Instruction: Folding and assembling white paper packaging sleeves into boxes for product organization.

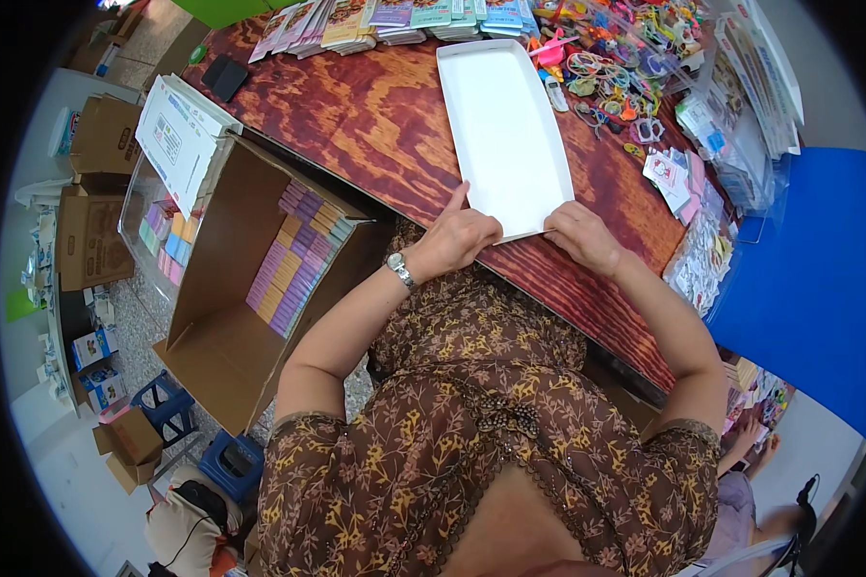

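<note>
A long, shallow white cardboard tray (510, 130) lies on the red-brown wood-grain table (356, 106), its near end at the table's front edge. My left hand (457, 234) grips the near left corner, thumb stretched along the left side and the other fingers curled at the rim. At the near right corner, my right hand (585, 238) pinches the rim with bent fingers. The tray's inside is bare white. A heap of small colourful toys and trinkets (611, 72) lies just beyond its right side.
Stacks of coloured packets (385, 24) line the far table edge. Left of the table stands an open carton (231, 365) with rows of small coloured boxes (298, 260). Clear bags and cards (702, 192) crowd the right. A blue surface (808, 279) adjoins there. Other people sit at lower left and right.
</note>
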A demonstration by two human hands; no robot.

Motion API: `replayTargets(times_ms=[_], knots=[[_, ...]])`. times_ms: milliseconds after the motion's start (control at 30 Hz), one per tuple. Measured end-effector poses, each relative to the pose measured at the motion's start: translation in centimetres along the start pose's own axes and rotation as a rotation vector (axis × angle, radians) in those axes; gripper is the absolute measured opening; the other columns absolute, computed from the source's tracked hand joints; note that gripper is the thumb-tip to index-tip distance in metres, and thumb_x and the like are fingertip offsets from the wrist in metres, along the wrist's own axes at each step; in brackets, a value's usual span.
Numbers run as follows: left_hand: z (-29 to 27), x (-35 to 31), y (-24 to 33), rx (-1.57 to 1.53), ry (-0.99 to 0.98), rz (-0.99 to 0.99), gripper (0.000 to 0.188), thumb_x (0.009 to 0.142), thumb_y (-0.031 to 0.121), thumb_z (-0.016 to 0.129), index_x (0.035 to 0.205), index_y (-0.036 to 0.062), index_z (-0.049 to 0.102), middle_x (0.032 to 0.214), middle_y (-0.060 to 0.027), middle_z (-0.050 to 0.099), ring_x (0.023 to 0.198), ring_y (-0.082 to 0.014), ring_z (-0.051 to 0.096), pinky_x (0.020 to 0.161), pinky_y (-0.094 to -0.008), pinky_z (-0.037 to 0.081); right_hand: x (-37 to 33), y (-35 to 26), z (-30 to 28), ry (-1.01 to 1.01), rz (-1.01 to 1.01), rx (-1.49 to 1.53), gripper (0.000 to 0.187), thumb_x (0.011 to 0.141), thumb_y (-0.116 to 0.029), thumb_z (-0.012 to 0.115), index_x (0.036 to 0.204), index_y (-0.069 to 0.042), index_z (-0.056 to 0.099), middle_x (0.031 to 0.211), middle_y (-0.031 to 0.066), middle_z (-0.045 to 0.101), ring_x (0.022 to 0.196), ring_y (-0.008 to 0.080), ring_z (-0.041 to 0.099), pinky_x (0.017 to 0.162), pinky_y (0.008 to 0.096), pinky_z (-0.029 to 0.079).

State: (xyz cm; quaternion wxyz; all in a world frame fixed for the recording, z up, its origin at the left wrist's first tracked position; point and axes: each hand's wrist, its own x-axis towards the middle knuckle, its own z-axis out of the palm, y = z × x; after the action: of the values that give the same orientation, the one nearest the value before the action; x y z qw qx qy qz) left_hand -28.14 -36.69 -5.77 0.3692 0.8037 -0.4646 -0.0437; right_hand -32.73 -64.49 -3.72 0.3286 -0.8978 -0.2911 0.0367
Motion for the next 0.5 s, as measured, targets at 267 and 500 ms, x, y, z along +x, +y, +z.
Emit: replayTargets(times_ms=[267, 500], knots=[[0.8, -0.4, 1.5, -0.051, 0.078, -0.084, 0.014, 0.085, 0.003, 0.062, 0.098, 0.0074, 0.060, 0.074, -0.0079, 0.065, 0.076, -0.0258, 0.066, 0.082, -0.0427, 0.048, 0.3, -0.1, 0.4, 0.066, 0.038, -0.026, 0.014, 0.087, -0.008, 0.068, 0.098, -0.005, 0.060, 0.087, 0.0130, 0.056, 0.081, 0.0328, 0.059, 0.071, 0.0397, 0.049], [0.6, -0.1, 1.7, -0.234, 0.187, -0.069, 0.036, 0.083, 0.004, 0.067, 0.115, 0.0024, 0.052, 0.090, -0.0116, 0.064, 0.085, -0.0281, 0.068, 0.065, -0.0378, 0.053, 0.3, -0.3, 0.7, 0.082, 0.111, -0.026, 0.013, 0.087, -0.010, 0.067, 0.096, -0.005, 0.059, 0.086, 0.0132, 0.056, 0.081, 0.0330, 0.059, 0.069, 0.0397, 0.049]])
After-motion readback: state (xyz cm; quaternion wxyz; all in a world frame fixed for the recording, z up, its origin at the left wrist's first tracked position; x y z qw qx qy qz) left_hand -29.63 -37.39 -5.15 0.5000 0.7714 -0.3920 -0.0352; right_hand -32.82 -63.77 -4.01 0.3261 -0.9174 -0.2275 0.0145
